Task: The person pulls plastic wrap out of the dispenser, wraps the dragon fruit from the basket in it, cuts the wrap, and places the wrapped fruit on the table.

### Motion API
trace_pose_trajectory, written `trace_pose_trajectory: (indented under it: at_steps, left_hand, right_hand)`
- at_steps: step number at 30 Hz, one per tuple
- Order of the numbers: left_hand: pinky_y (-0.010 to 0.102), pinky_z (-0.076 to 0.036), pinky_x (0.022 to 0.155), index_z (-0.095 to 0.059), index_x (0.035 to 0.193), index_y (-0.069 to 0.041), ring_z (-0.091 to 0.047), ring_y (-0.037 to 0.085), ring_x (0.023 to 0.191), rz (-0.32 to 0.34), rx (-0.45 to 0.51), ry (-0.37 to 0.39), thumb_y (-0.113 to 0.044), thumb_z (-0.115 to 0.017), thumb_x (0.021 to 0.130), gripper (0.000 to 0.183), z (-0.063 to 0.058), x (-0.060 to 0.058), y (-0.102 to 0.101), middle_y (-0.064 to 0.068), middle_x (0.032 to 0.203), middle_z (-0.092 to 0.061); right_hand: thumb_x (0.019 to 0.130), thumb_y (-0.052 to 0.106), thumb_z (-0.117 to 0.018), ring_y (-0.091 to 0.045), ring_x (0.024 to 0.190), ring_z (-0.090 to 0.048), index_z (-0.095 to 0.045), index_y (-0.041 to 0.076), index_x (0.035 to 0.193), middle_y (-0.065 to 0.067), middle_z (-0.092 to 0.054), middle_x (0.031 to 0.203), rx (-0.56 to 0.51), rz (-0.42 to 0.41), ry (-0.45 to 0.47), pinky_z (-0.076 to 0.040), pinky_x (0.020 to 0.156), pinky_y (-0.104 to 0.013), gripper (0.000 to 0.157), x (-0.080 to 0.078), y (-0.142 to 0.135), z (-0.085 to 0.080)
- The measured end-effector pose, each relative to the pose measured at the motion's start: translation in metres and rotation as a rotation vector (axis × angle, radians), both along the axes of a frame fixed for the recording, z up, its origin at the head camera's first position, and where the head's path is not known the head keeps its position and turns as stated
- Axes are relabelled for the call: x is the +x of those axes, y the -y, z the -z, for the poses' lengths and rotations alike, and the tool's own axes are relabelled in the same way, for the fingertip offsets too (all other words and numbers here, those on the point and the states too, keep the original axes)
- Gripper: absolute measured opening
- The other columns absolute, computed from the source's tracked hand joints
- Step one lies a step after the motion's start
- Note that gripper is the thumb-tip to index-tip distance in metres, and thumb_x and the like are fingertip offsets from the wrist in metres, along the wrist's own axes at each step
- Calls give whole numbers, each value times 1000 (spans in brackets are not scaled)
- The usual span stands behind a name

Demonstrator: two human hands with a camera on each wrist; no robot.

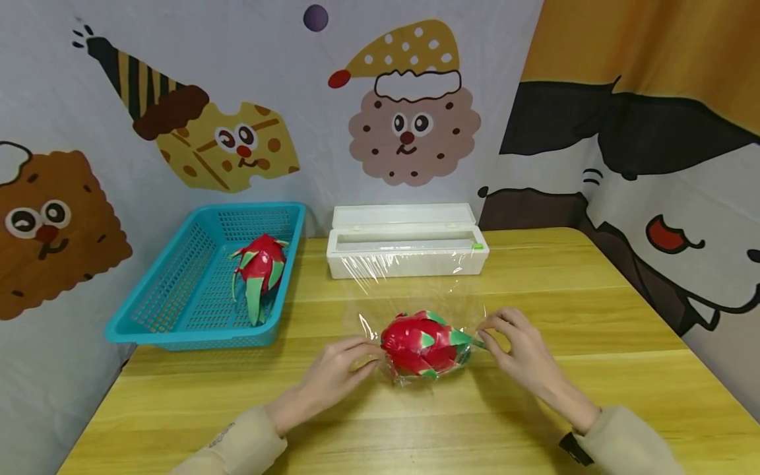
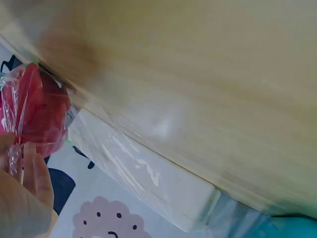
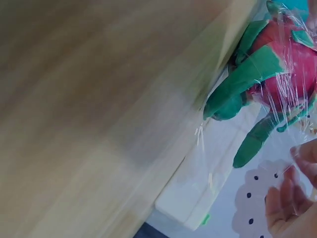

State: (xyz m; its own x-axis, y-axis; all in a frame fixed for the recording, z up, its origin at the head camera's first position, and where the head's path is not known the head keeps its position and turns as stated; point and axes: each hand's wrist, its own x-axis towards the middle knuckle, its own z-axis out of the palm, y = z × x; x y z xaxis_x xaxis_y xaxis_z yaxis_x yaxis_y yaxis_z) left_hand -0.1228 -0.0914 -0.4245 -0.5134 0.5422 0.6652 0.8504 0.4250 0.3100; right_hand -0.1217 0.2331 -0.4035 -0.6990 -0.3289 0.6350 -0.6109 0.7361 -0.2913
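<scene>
A red dragon fruit with green-tipped scales lies on the table, covered by clear cling film. At its left end my left hand pinches the film; the left wrist view shows the film bunched at the fingers. My right hand is at the fruit's stem-like green end, thumb and fingers pinching the film there. From the right wrist, long green scales show under the stretched film. The film runs back from the fruit to a white dispenser box with its lid raised.
A blue plastic basket stands at the left of the wooden table, holding a second dragon fruit. A small green piece sits on the dispenser's right edge. Behind the table hangs a cloth printed with cartoon figures.
</scene>
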Motion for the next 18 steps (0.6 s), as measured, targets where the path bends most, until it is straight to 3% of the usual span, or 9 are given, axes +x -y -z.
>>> trace_pose_trajectory:
  at_steps: [3, 6, 11, 14, 18]
  left_hand:
    - [12, -54, 75, -70, 86, -8, -67, 9, 78, -51, 13, -14, -1, -80, 71, 19, 1, -3, -6, -1, 84, -71]
    - [15, -55, 74, -68, 85, -7, -65, 10, 80, -104, 15, -34, -2, -81, 70, 20, 1, -5, -9, -1, 82, -70]
    - [26, -57, 81, -60, 109, -4, -59, 18, 99, -174, -43, -17, -11, -80, 74, 41, -3, -10, -11, 8, 107, -62]
    - [29, -57, 83, -53, 129, -10, -60, 22, 109, -105, -103, 68, -14, -75, 80, 53, -5, -15, -11, 13, 129, -53]
    - [36, -55, 92, -52, 135, -14, -57, 29, 121, 40, -121, 290, -13, -66, 88, 49, -8, -20, -11, 14, 142, -48]
  right_hand:
    - [66, -10, -78, -5, 67, -49, -71, 5, 79, 1, -57, 79, -12, 3, -34, -37, 57, -5, 21, -5, 7, 3]
    - [61, -15, -79, -5, 62, -53, -71, 2, 78, -1, -59, 77, -7, -50, -93, -42, 54, -6, 24, -8, 12, 5]
    - [59, -17, -77, -15, 68, -66, -69, 0, 86, -6, -67, 83, 55, -138, -155, -55, 62, -17, 33, -7, 15, 8]
    - [66, -12, -75, -18, 75, -70, -67, 0, 100, -7, -72, 91, 76, -168, -95, -58, 66, -23, 37, -3, 12, 8]
    - [78, 2, -73, -23, 92, -71, -58, 3, 121, -11, -71, 110, 112, -207, 32, -59, 77, -35, 46, 1, 7, 6]
